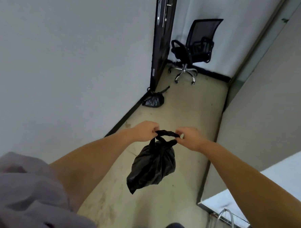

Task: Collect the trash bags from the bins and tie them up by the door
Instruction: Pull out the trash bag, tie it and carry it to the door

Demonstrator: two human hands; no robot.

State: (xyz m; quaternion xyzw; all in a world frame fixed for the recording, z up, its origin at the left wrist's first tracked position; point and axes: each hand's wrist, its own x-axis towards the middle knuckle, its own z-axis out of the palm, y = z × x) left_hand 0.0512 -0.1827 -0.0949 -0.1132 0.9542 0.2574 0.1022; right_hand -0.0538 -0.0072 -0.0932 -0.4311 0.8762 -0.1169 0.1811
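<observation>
A small black trash bag [152, 167] hangs in the air in front of me over the floor. My left hand [145, 131] and my right hand [188, 137] each grip one end of its twisted top, which stretches between them like a short rope. A second black trash bag [153, 100], tied at the top, lies on the floor against the wall, right beside the dark door [162, 35] ahead on the left.
A black mesh office chair [194, 49] on a chrome wheeled base stands past the door in the far corner. White walls line a narrow beige-floored corridor. A partition panel [262, 120] runs along the right, with grey cables [226, 222] at its foot.
</observation>
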